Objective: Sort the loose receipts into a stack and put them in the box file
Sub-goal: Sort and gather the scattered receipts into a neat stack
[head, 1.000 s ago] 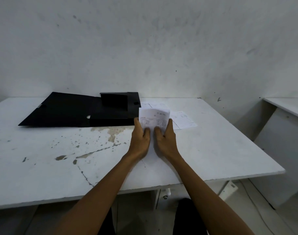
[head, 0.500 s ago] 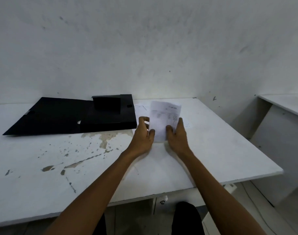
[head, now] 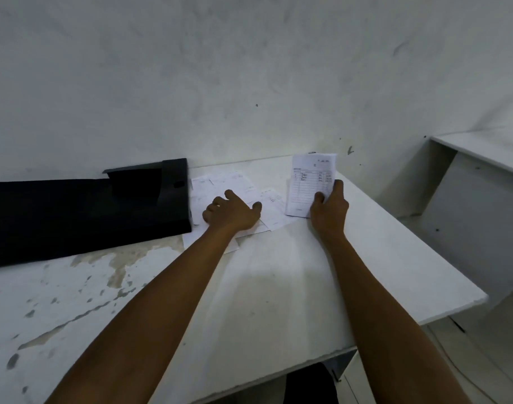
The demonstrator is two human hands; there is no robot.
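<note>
The right hand [head: 328, 207] is pinching the lower corner of a thin stack of white printed paper receipts [head: 309, 182] between thumb and fingers, holding it upright above the table. To its left, the left hand [head: 231, 213], fingers loosely bent and thumb splayed, is resting on loose white receipts [head: 220, 182] lying flat just beside the open black box file [head: 89, 211] on the worn white table [head: 278, 287]. The slips are looking light, limp and prone to sliding; lifting each by an edge, thumb on top, seems the safest hold.
</note>
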